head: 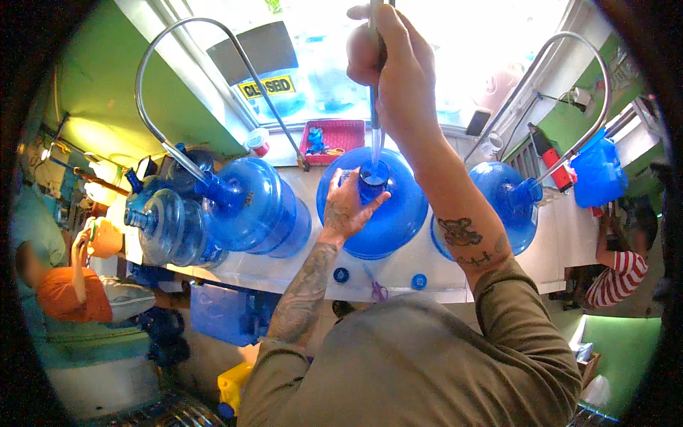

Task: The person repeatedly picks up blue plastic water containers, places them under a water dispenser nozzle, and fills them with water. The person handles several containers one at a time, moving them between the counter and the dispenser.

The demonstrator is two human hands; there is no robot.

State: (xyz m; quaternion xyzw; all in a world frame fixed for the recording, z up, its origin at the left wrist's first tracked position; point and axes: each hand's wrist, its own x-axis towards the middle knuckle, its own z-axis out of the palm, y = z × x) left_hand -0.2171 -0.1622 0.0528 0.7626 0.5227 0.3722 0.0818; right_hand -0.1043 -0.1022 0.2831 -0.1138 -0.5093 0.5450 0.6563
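Note:
A large round blue plastic water jug stands upright in front of me, seen from above. My left hand is closed around its neck. Above it, my right hand grips a metal filling pipe, whose clear lower end points into the jug's mouth; water seems to run there. A blue jug at the left and another at the right each have a curved metal pipe at the mouth. Two blue caps and purple-handled scissors lie on the counter near its front edge.
A red basket with scissors and a tub stand by the window. Several jugs crowd the left. A blue container is at the right. One person is at far left, another at far right.

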